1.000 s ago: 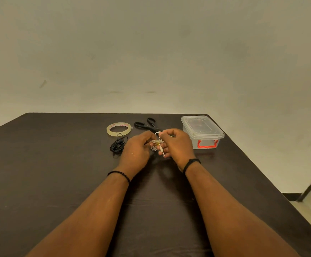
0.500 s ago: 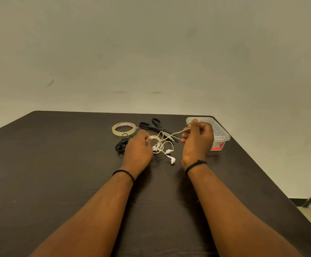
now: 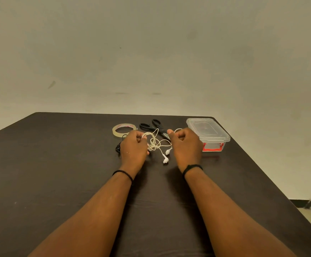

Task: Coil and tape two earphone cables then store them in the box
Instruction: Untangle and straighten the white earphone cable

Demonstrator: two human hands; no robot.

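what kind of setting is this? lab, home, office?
Can't tell for sure; probably a staged recording spot in a bare room. A large dark brown table stands against a plain blank wall, with only task props laid out: clear tape roll, black scissors, lidded clear plastic box.

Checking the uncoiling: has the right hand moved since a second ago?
Yes. The right hand, then touching the left hand, has pulled right toward the box, stretching out the white earphones.
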